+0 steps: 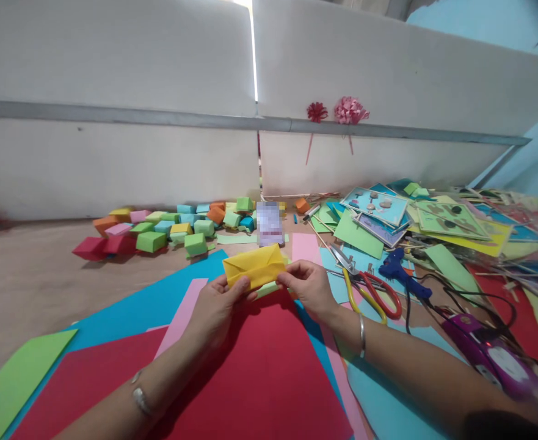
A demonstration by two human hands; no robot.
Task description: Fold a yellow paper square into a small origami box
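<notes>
Holding item one between both hands: a folded yellow paper piece (254,265), raised just above the red sheet (259,373), which I take as the landmark for everything below.

Left hand (218,305): fingers closed on the lower left edge of the yellow piece, thumb on top. A bangle (139,400) sits on that wrist, over the red sheet's near left part.

Right hand (309,284): fingertips pinched on the right end of the yellow piece, grip tight, nothing else held. A thin bracelet (363,335) sits on that wrist, just off the red sheet's right edge.

Beneath and around the red sheet: a blue sheet (159,299) showing at its far left side, a pink strip (179,318) lying between them, a green sheet (16,382) well off to the near left.

Beyond the red sheet, far left: a heap of small folded paper boxes (168,227) in red, green, orange, blue and pink, lying on the brown surface (30,281).

Right of the red sheet: scissors (364,284) with red and yellow handles, near the right hand; a blue glue gun (399,269) just beyond them; a purple device (488,354) with a cable, nearer to me.

Far right of the red sheet: a spread of decorated cards (378,208) and loose coloured papers.

Above, on the wall ledge: two paper flowers (337,111), one red, one pink.
</notes>
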